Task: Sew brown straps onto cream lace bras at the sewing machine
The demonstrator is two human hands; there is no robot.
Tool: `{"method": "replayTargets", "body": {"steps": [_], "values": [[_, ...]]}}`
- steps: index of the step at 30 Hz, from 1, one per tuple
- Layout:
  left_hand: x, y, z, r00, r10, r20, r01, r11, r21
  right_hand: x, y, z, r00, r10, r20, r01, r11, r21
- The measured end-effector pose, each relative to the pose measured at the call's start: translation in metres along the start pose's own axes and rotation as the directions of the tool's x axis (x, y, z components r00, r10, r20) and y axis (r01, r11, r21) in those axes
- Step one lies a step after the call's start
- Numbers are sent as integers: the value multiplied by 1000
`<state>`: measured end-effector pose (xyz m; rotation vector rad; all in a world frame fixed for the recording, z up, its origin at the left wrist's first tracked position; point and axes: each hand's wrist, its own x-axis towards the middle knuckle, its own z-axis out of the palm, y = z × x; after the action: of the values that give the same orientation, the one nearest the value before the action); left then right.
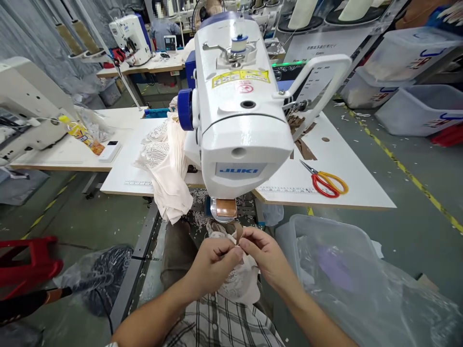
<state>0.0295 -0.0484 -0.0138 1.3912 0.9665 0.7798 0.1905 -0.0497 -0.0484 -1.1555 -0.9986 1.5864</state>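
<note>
In front of me stands a white JUKI sewing machine [242,130]. Just below its front end, my left hand [219,262] and my right hand [265,253] meet with fingertips pinched together. Between them is the edge of a pale lace garment [240,284], which hangs down over my lap. A short brown strip [238,231] rises from the pinch near my right fingers. How the strip and garment join is hidden by my fingers. More cream lace garments [170,168] lie in a heap over the table edge, left of the machine.
Red and orange scissors [327,183] lie on the white table [356,168] at right, with brown strips [306,149] behind them. A clear plastic bin [333,226] stands on the floor at lower right. A red stool [29,265] is at left. Behind, a person [164,29] sits at another table.
</note>
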Motion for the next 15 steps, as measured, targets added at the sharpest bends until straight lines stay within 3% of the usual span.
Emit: {"method": "replayTargets", "body": {"steps": [5, 8, 11, 15], "values": [[10, 8, -15, 998, -29, -58, 33, 997, 76, 24, -19, 4, 975, -158, -156, 165, 986, 34], [14, 6, -31, 986, -69, -152, 89, 988, 129, 45, -24, 4, 958, -171, -229, 177, 984, 6], [20, 1, -41, 973, 86, -216, -23, 960, 280, 67, -23, 2, 945, -170, -280, 162, 985, -52], [30, -5, -45, 951, 250, -182, -148, 884, 443, 86, -19, -4, 962, -185, -199, 157, 977, -146]]}}
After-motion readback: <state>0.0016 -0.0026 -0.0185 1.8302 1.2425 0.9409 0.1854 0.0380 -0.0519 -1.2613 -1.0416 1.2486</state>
